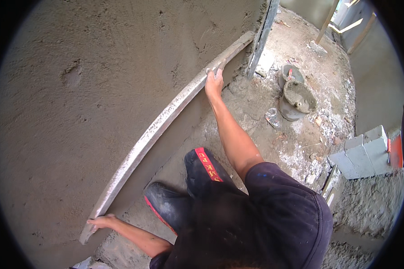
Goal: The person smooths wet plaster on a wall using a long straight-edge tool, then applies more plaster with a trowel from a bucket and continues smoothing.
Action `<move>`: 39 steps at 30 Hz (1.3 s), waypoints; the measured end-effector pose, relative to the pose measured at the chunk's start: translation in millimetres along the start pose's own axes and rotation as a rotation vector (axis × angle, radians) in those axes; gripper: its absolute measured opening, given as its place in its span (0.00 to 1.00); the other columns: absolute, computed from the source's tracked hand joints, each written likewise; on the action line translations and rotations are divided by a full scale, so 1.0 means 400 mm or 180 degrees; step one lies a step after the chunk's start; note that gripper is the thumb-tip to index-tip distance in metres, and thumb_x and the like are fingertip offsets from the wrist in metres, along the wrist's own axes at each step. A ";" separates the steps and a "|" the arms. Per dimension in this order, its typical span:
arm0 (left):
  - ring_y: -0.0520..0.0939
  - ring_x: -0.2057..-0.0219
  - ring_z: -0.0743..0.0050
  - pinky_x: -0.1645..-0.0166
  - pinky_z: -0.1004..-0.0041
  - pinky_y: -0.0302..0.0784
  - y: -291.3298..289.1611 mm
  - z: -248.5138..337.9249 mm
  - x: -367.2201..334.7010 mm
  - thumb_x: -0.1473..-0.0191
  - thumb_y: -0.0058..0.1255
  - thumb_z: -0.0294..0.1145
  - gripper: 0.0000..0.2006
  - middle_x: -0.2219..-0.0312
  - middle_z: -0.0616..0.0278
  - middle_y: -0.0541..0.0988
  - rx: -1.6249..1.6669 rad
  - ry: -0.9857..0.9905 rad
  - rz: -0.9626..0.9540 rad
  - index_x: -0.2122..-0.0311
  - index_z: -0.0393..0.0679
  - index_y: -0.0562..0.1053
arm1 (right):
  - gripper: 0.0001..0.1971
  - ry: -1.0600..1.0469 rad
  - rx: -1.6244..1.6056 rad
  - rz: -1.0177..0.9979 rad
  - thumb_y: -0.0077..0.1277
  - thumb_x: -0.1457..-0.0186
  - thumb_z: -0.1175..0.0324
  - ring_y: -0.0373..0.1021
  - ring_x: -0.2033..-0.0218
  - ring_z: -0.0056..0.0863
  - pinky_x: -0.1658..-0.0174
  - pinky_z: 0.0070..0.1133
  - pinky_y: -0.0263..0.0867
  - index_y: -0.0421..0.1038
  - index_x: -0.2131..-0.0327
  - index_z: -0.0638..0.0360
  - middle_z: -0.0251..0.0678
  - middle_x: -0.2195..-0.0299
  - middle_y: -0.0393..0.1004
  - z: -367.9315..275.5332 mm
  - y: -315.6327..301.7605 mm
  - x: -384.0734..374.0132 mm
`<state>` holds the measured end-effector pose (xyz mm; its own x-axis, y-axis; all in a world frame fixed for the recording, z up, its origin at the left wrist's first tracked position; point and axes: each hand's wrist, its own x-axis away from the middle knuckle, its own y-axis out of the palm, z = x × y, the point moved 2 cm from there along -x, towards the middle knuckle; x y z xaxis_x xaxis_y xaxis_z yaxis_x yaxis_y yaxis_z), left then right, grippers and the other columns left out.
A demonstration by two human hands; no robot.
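A long pale plasterer's straightedge (pixel 152 136), smeared with mortar, lies against the grey plastered wall (pixel 90 98). It slants from low at the left up to a dark upright strip (pixel 262 38) at the wall's right end. My left hand (pixel 103 221) is closed round the bar close to its lower end. Farther along, my right hand (pixel 214 82) grips the same bar toward its upper end, arm stretched out. The fingers of both hands are partly hidden behind the bar. The plaster above the bar looks rough, with a shallow hollow at the upper left.
Two buckets stand on the dusty floor at the right; the nearer bucket (pixel 292 110) holds mortar. A crumpled clear plastic piece (pixel 272 117) lies beside them. Grey blocks (pixel 361 154) sit farther right, near an orange-red object (pixel 395 152). Wooden props (pixel 326 22) stand at the back.
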<state>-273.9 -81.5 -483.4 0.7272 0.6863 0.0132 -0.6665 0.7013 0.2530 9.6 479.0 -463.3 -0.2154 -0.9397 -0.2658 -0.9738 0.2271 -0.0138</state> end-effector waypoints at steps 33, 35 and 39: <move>0.72 0.46 0.48 0.38 0.53 0.67 -0.158 -0.369 -0.222 0.39 0.29 0.53 0.35 0.45 0.41 0.67 0.0346 -0.0854 -0.0184 0.44 0.24 0.61 | 0.24 0.0947 0.0476 0.0192 0.38 0.37 0.60 0.63 0.46 0.56 0.43 0.37 0.57 0.63 0.46 0.71 0.64 0.50 0.67 0.451 0.072 0.288; 0.73 0.47 0.48 0.39 0.54 0.68 -0.105 -0.228 -0.131 0.39 0.30 0.53 0.35 0.45 0.40 0.68 0.0126 -0.0995 -0.0027 0.45 0.23 0.62 | 0.25 0.0943 0.0474 0.0177 0.38 0.37 0.60 0.62 0.44 0.56 0.42 0.36 0.56 0.61 0.44 0.72 0.64 0.48 0.66 0.416 0.062 0.267; 0.73 0.47 0.47 0.40 0.53 0.69 -0.097 -0.310 -0.078 0.38 0.30 0.51 0.33 0.47 0.42 0.69 0.0047 -0.1052 -0.0097 0.43 0.25 0.61 | 0.27 0.1351 0.0577 0.0190 0.37 0.38 0.60 0.61 0.43 0.55 0.40 0.35 0.55 0.59 0.42 0.73 0.63 0.46 0.64 0.542 0.041 0.206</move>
<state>-291.1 -106.3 -613.6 0.7624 0.5636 0.3178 -0.6428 0.7161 0.2720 -8.4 460.8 -694.6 -0.3183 -0.9366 0.1463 -0.9384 0.2894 -0.1887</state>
